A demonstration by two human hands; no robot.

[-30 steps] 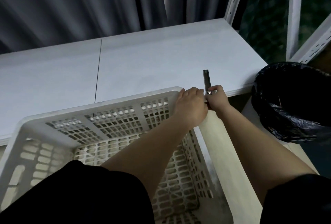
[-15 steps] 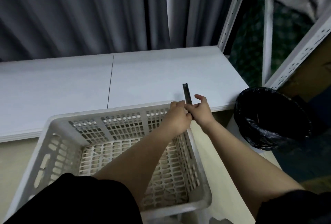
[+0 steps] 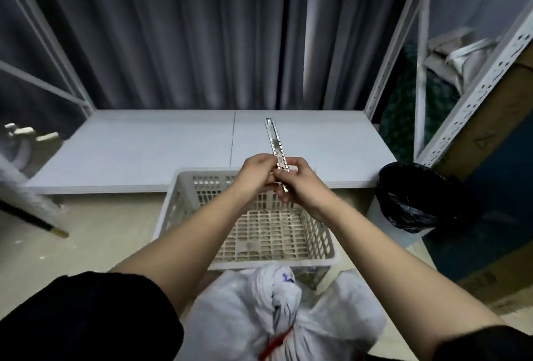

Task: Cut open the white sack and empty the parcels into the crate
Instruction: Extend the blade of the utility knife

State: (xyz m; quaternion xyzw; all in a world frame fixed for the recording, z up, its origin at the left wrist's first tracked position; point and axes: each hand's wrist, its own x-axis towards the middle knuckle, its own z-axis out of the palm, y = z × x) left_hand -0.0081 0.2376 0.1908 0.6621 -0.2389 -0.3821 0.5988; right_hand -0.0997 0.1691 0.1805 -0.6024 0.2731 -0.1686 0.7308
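A long metal utility knife (image 3: 275, 140) points up and away from me above the crate. My right hand (image 3: 300, 184) grips its lower handle, and my left hand (image 3: 256, 174) pinches the same end from the left. Below them stands a white perforated plastic crate (image 3: 173, 210) with nothing inside. A white sack (image 3: 343, 320), its neck bunched and tied with a red cord, stands at the bottom of the view against the crate's near side.
A low white shelf board (image 3: 150, 147) runs behind the crate, with grey curtains beyond. A bin with a black liner (image 3: 415, 196) stands to the right. White metal rack uprights (image 3: 473, 92) rise on both sides. A dark pole (image 3: 34, 222) lies on the floor at left.
My view has pulled back and up, so the tied sack shows at the bottom. Both hands have lifted the knife from the shelf edge to above the crate.
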